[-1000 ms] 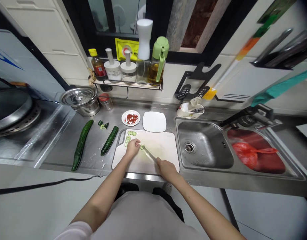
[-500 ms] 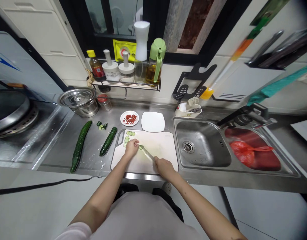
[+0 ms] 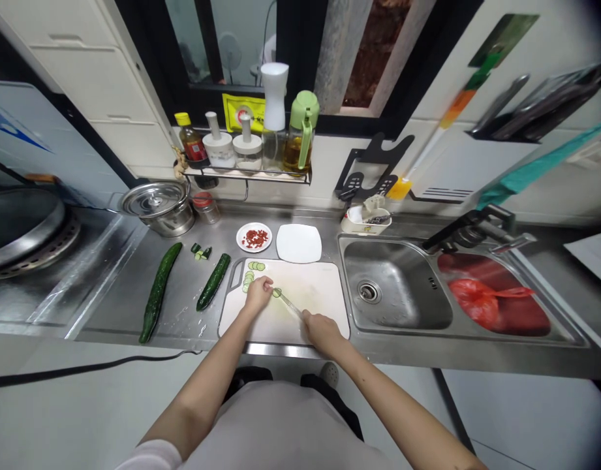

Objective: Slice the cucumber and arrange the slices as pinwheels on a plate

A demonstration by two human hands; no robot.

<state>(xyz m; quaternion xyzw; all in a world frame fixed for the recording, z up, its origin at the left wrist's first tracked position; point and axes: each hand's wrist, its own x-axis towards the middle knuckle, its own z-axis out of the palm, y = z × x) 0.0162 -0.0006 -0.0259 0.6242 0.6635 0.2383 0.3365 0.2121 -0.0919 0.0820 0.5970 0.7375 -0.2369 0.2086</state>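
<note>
R hand (image 3: 324, 331) is closed round the knife (image 3: 291, 305), handle hidden in the fist, blade angled far-left over the cutting board (image 3: 324, 297) w/ a cucumber slice (image 3: 277, 292) at its tip; stuck to steel or lying on board, can't tell. L hand (image 3: 258, 294) sits just left of it, fingers curled in & nearly closed; can't tell if it's got hold of anything. More slices (image 3: 256, 266) lie in overlapping groups at the board's far-left, near L hand. On the table (image 3: 114, 287), left of the board: long cucumber (image 3: 159, 294), shorter cucumber (image 3: 213, 282), a few cut bits (image 3: 201, 252) on the far side. Beyond the board: round plate (image 3: 240, 237) w/ red bits (image 3: 256, 238), squarish white plate (image 3: 299, 243) to its right. Writing: yellow packet (image 3: 230, 108), far side, has dark print, too small to read, partly blocked by jars (image 3: 248, 151); sauce bottle (image 3: 196, 149) has a red label, also illegible. Blue printed shape (image 3: 14, 127) at far left, no letters I can make out. Red bag (image 3: 476, 305), R half of the sink (image 3: 408, 300), contents unclear. Wok (image 3: 16, 228) cut off at L edge; knives in the wall holder (image 3: 539, 111), far right, blurry.
</note>
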